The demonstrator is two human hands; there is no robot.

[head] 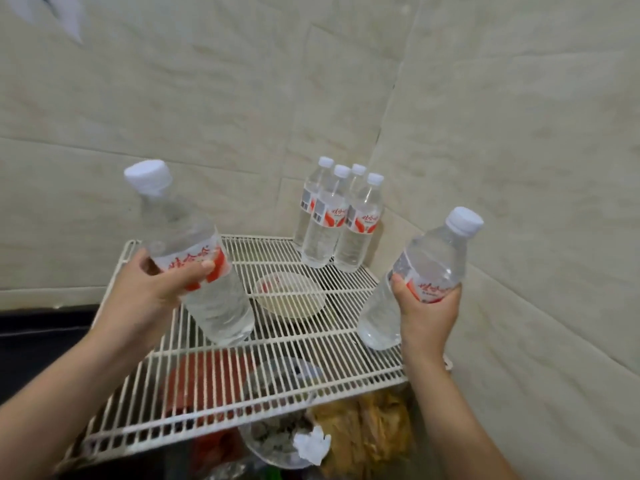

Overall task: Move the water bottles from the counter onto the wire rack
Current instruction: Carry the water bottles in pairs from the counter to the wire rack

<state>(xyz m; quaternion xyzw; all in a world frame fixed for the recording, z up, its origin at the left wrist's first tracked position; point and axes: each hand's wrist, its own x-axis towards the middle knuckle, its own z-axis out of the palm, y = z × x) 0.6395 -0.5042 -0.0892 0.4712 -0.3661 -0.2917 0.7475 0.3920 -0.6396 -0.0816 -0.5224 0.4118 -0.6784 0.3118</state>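
My left hand (156,289) grips a clear water bottle (207,299) with a white cap and red label, tilted left above the left part of the white wire rack (311,362). A second water bottle (429,265) is gripped round its label by my right hand (429,313); it leans right over the rack's right edge. Several more bottles (339,220) of the same kind stand upright in a tight group at the rack's back right corner. The counter is not in view.
Beige tiled walls meet in a corner behind the rack. Under the wires lie a round white dish (291,296), a red item (207,379), a bowl with crumpled paper (287,441) and a brownish bag (367,431). A dark surface (41,341) lies to the left.
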